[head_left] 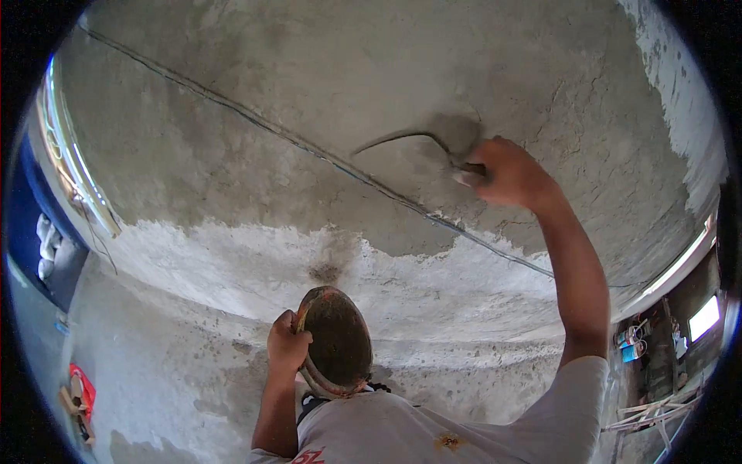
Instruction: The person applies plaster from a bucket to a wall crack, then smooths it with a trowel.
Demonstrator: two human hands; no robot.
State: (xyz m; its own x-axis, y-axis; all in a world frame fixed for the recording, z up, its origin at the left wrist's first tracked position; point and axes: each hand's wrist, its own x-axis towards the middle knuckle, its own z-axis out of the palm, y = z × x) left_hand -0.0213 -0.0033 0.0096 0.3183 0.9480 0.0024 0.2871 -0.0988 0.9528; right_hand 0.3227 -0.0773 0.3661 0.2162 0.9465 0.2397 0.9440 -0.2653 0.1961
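My right hand (506, 174) is closed around the handle of a trowel (442, 145), raised against the grey plastered surface (325, 93). The trowel blade shows as a thin dark curve, almost edge-on, with a darker patch or shadow beside it; whether it touches the plaster is hard to tell. Low in front of my body, my left hand (286, 344) grips the rim of a round, shallow pan (337, 344), thumb over the edge. The pan is tilted, and its inside looks dark and mortar-stained.
A thin cable (309, 147) runs diagonally across the plaster. Below lies a whitish unplastered band (232, 251). A red item with wood pieces (81, 394) lies at lower left. Blue-and-white cans (631, 346) and a pale frame of sticks (657, 414) stand at the right.
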